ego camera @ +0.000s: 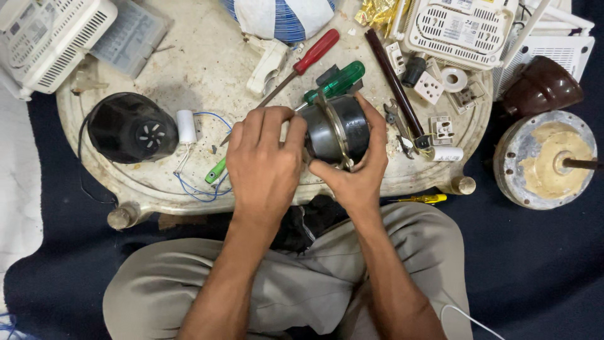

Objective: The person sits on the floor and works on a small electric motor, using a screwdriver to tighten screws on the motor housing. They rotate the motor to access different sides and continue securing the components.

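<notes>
The right hand [360, 165] is wrapped around a dark round metal motor body with a thin silvery flange [336, 131]: the thumb presses at the lower edge, at about 7 o'clock of the motor, and the fingers curl over its far side at about 2 o'clock, so this hand is closed firmly on it. The left hand [263, 165] lies just at 9 o'clock of the motor, palm down, with the fingers bent against its left face; what the fingertips hold is hidden under the hand, so it cannot be told if they pinch anything. The motor is between both hands, touching both, and its short axis seems to run roughly left to right, toward the left hand. The right hand carries it; the left hand only meets its end. Behind the motor, at 12 o'clock, a green-handled screwdriver [336, 80] lies slanted, and a red-handled screwdriver [308, 58] lies beside it, further at 11 o'clock. All rests on a worn cream round plastic table [207, 69]. Far at 9 o'clock stands a black round motor housing [129, 128] with a small white cylinder capacitor [186, 126] and thin blue wires [201, 189]. At 3 o'clock lie white electric sockets [434, 88] and a dark brown rod [393, 79].
</notes>
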